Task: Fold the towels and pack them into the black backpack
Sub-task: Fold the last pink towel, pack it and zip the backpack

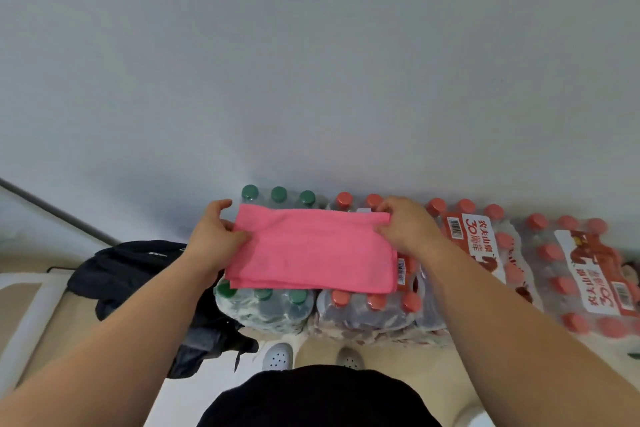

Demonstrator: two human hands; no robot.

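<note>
– Looking past the folded pink towel (pixel 311 250), what is covered up?
– The middle of the two shrink-wrapped bottle packs it lies across: the green-capped pack (pixel 263 308) under its left half and a red-capped pack (pixel 367 312) under its right. Only the caps along the packs' far and near edges show.
– And the hands?
– The left hand (pixel 211 236) pinches the towel's left edge, thumb on top, with its other fingers (pixel 220 204) partly behind the cloth. The right hand (pixel 408 229) pinches the far right corner.
– The black backpack (pixel 128 270)?
– Slumped on the floor (pixel 79 322) left of the green-capped pack, partly behind the left forearm. I cannot tell whether it is open or what it holds. More red-capped packs (pixel 571 274) run rightward, and the last reaches the frame's edge.
</note>
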